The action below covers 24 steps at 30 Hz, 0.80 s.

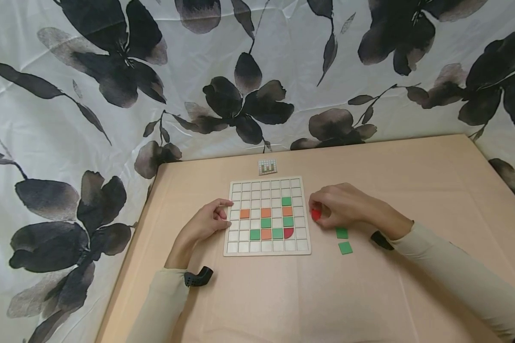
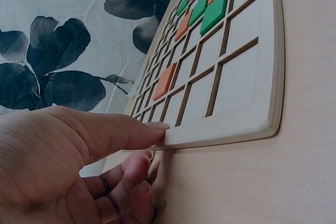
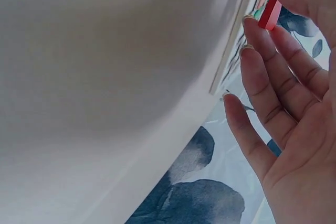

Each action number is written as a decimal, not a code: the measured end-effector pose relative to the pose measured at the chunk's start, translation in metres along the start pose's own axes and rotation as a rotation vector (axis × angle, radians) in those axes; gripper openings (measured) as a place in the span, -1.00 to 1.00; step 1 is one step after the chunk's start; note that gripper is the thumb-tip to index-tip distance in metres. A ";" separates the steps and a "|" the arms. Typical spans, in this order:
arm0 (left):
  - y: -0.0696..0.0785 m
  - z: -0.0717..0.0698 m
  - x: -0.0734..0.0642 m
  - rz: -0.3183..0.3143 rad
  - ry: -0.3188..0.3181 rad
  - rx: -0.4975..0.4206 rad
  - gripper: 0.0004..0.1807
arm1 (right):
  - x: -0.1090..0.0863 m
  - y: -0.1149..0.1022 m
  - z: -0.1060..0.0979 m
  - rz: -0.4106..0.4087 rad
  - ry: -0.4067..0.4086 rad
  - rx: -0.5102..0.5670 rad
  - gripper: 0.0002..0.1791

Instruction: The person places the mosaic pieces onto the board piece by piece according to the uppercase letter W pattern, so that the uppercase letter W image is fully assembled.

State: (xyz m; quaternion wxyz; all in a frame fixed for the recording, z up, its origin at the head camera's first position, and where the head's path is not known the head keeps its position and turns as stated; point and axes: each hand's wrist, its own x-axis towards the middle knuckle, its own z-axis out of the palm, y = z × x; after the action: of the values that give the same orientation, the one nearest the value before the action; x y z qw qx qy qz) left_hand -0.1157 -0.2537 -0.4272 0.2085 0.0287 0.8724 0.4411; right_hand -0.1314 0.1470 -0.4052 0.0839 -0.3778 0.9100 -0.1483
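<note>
A white gridded board [image 1: 244,248] lies on the table, with several green tiles [image 1: 266,223], orange tiles [image 1: 244,214] and one red quarter-round tile [image 1: 288,233] in its squares. My left hand [image 1: 203,223] rests at the board's left edge. Its thumb [image 2: 123,132] touches the rim in the left wrist view, while the other fingers bend loosely below. Just off the right edge, my right hand [image 1: 343,205] pinches a red tile [image 3: 270,11] between thumb and fingertips, held above the table. The remaining fingers spread out in the right wrist view.
Two loose green tiles [image 1: 345,247] lie on the table below the right hand. A small card with a grid picture [image 1: 267,166] lies beyond the board. Floral cloth [image 1: 240,57] hangs behind the wooden table [image 1: 326,295].
</note>
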 end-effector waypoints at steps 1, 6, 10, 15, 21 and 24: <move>0.000 0.000 0.000 0.000 0.000 0.001 -0.38 | 0.001 -0.001 -0.001 -0.008 0.005 -0.002 -0.81; 0.000 0.000 0.000 0.005 0.001 0.011 -0.38 | 0.005 -0.006 -0.006 -0.026 0.011 0.004 -0.78; -0.001 0.001 -0.001 0.004 0.003 0.018 -0.39 | 0.009 -0.011 -0.009 -0.049 0.012 0.011 -0.73; -0.001 0.001 -0.001 0.005 0.004 0.023 -0.39 | 0.015 -0.017 -0.013 -0.102 0.026 0.012 -0.73; -0.001 0.000 -0.002 0.003 0.005 0.021 -0.39 | 0.027 -0.023 -0.016 -0.151 0.015 0.011 -0.72; -0.001 0.000 -0.002 0.005 0.004 0.022 -0.39 | 0.033 -0.026 -0.017 -0.170 0.005 0.018 -0.72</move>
State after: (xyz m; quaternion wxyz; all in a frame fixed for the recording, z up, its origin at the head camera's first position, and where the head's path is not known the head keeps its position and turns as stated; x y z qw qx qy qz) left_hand -0.1140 -0.2548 -0.4278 0.2055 0.0323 0.8776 0.4319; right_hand -0.1419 0.1100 -0.3819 0.0720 -0.4524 0.8736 -0.1639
